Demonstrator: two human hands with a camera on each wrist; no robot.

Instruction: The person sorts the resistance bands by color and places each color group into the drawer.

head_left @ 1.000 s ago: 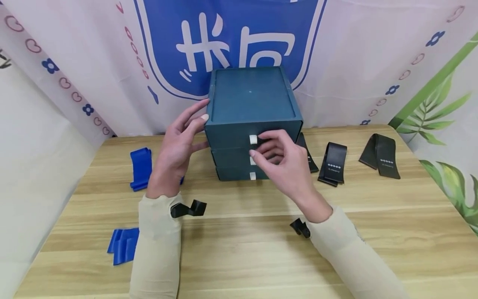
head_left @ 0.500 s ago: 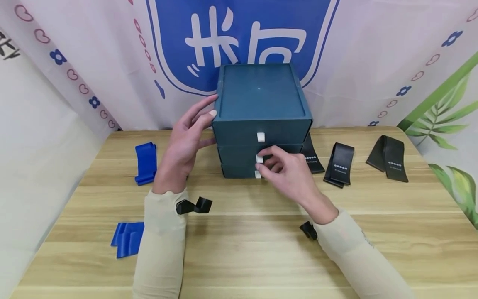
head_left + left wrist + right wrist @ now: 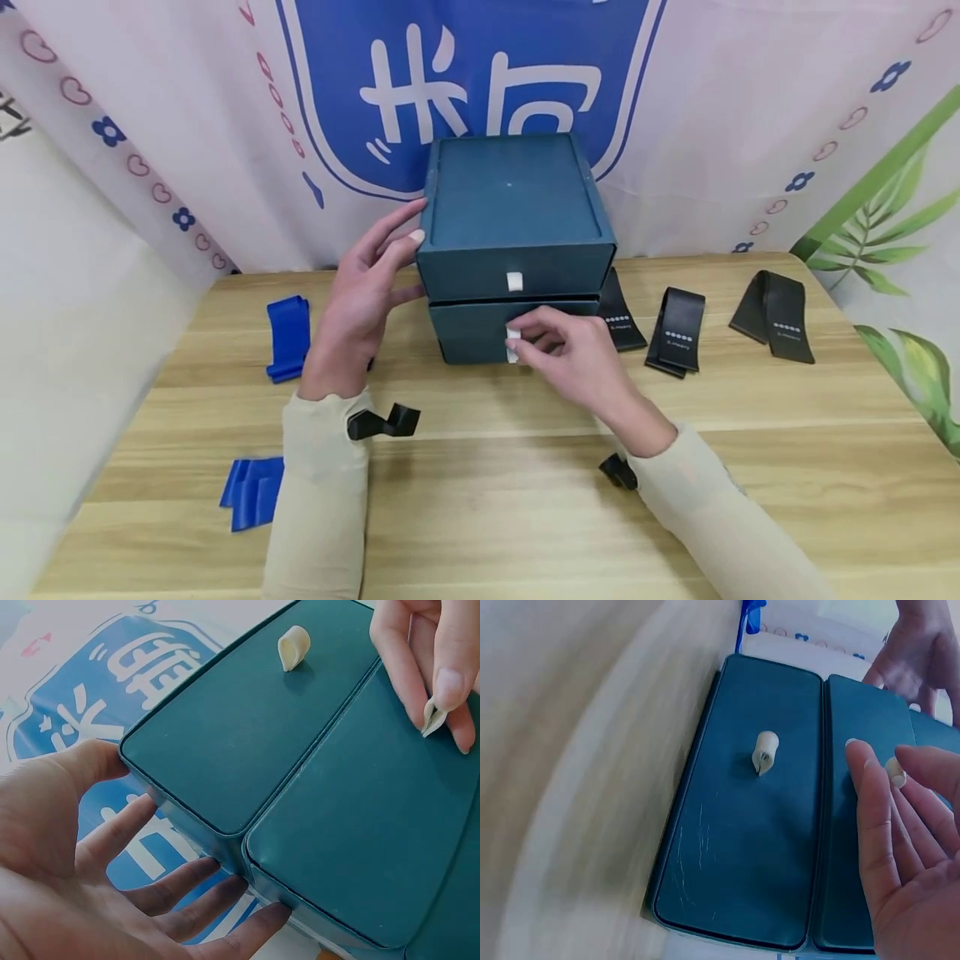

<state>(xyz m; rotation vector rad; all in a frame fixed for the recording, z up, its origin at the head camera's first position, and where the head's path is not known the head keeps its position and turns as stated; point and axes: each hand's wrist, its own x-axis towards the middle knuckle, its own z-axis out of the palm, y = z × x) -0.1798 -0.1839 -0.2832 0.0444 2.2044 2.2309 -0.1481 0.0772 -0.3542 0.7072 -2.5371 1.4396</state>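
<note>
A dark teal drawer box [image 3: 510, 192] with stacked drawers stands at the back of the wooden table. My right hand [image 3: 573, 354] pinches the white pull tab [image 3: 433, 718] of the middle drawer [image 3: 468, 329] between thumb and fingertips. That drawer stands slightly forward, with a dark gap below the top drawer [image 3: 465, 275]. My left hand [image 3: 356, 300] rests against the box's left side, thumb at the upper corner and fingers spread along the wall in the left wrist view. In the right wrist view the bottom drawer [image 3: 735, 825] is flush, its tab [image 3: 765, 750] free.
Folded blue bands [image 3: 288, 337] lie on the left of the table, another blue band [image 3: 252, 492] partly behind the left sleeve. Several folded black bands [image 3: 675, 329] lie to the right of the box. A printed curtain [image 3: 712, 125] hangs close behind it.
My right hand has gone down from near the top tab to the middle drawer's tab, and the middle drawer has slid out a little. My left hand stays on the box's side.
</note>
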